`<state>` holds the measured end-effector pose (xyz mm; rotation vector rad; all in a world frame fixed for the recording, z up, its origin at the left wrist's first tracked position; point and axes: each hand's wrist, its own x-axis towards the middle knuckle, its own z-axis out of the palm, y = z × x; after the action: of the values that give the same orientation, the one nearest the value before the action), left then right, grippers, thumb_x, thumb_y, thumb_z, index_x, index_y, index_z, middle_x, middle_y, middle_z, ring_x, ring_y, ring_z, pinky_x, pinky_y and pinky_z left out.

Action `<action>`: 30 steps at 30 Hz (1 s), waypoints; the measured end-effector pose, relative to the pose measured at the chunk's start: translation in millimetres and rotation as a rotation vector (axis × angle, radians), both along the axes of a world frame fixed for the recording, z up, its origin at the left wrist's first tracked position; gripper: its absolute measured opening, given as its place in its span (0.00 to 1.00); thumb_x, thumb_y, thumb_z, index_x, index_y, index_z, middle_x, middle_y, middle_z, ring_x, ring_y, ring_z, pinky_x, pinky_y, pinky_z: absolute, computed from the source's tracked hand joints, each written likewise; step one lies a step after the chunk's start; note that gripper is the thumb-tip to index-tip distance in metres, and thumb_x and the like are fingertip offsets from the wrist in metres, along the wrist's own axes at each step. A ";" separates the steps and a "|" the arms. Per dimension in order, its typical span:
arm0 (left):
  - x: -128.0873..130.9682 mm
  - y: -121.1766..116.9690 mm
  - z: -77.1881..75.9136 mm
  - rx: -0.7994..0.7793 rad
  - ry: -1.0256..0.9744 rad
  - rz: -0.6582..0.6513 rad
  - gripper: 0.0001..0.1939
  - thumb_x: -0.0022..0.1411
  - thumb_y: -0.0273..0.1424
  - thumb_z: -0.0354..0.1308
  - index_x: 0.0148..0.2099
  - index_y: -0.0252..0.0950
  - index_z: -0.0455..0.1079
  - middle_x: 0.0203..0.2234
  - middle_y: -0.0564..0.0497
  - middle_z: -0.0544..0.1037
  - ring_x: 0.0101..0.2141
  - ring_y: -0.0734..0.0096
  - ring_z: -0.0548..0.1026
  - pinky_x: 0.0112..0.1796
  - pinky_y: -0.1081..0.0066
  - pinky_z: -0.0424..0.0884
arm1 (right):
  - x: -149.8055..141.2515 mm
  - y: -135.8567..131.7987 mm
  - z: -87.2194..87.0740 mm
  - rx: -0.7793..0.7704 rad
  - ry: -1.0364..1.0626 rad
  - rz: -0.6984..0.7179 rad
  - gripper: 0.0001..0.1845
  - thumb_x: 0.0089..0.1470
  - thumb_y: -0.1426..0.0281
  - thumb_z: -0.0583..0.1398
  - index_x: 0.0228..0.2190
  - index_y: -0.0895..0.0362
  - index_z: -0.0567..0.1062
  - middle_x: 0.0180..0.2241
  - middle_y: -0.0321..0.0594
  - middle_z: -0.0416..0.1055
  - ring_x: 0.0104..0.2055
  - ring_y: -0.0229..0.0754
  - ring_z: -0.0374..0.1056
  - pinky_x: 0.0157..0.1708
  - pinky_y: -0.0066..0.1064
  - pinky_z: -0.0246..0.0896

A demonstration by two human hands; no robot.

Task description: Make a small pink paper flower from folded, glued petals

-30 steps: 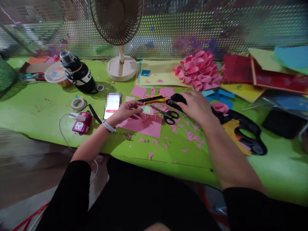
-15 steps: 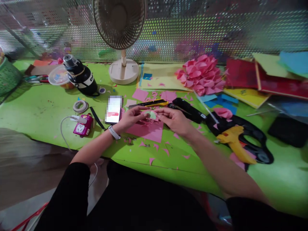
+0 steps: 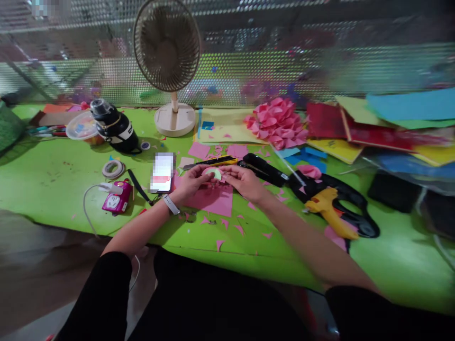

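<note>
Currently left hand (image 3: 190, 183) and right hand (image 3: 246, 183) are pinching the pink-and-green paper piece (image 3: 215, 173) between them, long axis running roughly along the bench's front edge (image 3: 249, 251).

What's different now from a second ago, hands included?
The right hand has let go of the black stapler and moved left and nearer the body, to the small pink-and-green paper, which both hands now hold. The left hand stays on that paper. The phone, bottle, tape roll and fan stand as before.
</note>
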<state>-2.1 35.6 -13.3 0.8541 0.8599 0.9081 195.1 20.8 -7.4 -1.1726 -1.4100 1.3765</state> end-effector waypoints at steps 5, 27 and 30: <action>-5.1 2.0 -4.7 0.046 -0.005 -0.017 0.20 0.55 0.30 0.71 0.48 0.32 0.71 0.35 0.51 0.80 0.29 0.78 0.79 0.31 0.77 0.75 | 1.1 3.6 -1.5 0.017 -0.003 0.003 0.20 0.48 0.60 0.67 0.43 0.55 0.79 0.38 0.42 0.80 0.40 0.43 0.75 0.44 0.39 0.72; -5.4 -0.5 -6.2 0.042 0.033 0.007 0.22 0.55 0.31 0.71 0.50 0.34 0.70 0.30 0.52 0.80 0.25 0.78 0.77 0.29 0.76 0.74 | 35.2 20.4 13.8 -0.162 -0.047 -0.049 0.22 0.46 0.63 0.70 0.44 0.57 0.79 0.27 0.37 0.77 0.22 0.36 0.68 0.20 0.28 0.61; -5.7 -2.2 -5.8 0.042 0.033 0.011 0.22 0.55 0.32 0.71 0.50 0.33 0.70 0.31 0.52 0.80 0.25 0.79 0.77 0.29 0.76 0.75 | 12.2 3.6 10.0 -0.137 0.023 0.092 0.21 0.46 0.61 0.71 0.44 0.54 0.80 0.37 0.41 0.80 0.35 0.41 0.75 0.35 0.33 0.72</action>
<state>-7.8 33.3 -19.0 0.9037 0.8771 0.9271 207.3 24.5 2.6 -1.1873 -1.3867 1.5671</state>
